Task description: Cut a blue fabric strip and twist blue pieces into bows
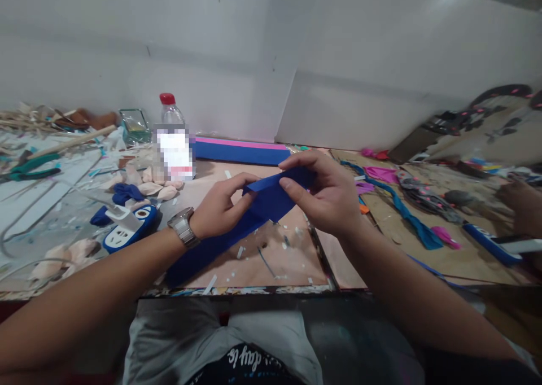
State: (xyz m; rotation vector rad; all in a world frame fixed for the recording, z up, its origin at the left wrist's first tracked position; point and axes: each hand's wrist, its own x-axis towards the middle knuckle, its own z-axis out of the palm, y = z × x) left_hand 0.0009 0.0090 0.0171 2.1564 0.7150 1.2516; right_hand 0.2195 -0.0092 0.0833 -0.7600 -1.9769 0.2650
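Observation:
A long blue strip (271,204) runs from between my two hands down to the lower left, over the pinkish work surface (296,249). Its upper edge is folded over in a narrow band. My left hand (222,207) wears a metal watch and pinches that edge between thumb and fingers. Farther right, my right hand (326,193) grips the strip's upper end, thumb in front and fingers behind. Behind both hands lies a flat blue piece with a pink edge (241,151).
A red-capped bottle (171,111) and a phone (175,153) stand at the back left. Nearby are a blue-white power strip (131,230), pale fabric pieces (78,255) and green-handled pliers (36,167). Teal cloth (402,210) lies right; another person's hand (519,201) shows at the far right.

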